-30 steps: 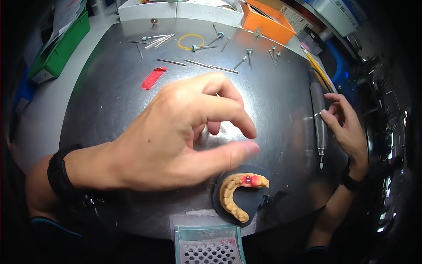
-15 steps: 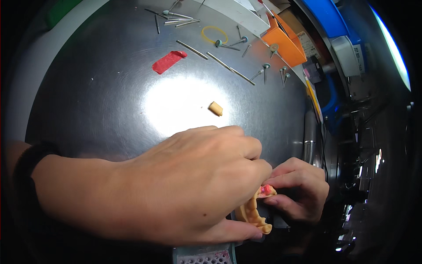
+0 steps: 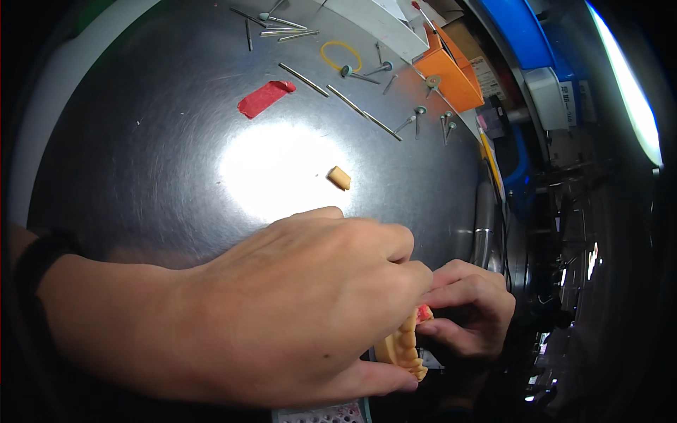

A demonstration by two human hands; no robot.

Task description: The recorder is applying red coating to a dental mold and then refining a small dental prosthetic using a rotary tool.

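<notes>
My left hand [image 3: 310,296] is wrapped over a tan dental model [image 3: 405,345], its thumb along the near end of the tooth row. At the far end of the arch is a small pink-red patch [image 3: 423,314] that looks like wax. The thumb and bent fingers of my right hand [image 3: 474,303] pinch at this end of the model, around the patch. Most of the model is hidden beneath my left hand. A small tan stub [image 3: 339,178], looking like the model's material, lies alone on the metal worktop [image 3: 141,155] beyond my hands.
A flat red strip [image 3: 264,99], metal rods [image 3: 303,80], a yellow rubber band [image 3: 341,56] and several small rotary bits [image 3: 419,121] lie farther off. An orange box [image 3: 451,70] stands at the back right. A grey cylindrical tool [image 3: 483,229] lies near my right hand. A perforated tray [image 3: 321,413] is at the lower edge.
The model has tilted a little, so the tooth row looks narrower. Both hands keep their grip on it. The whole view has shifted slightly.
</notes>
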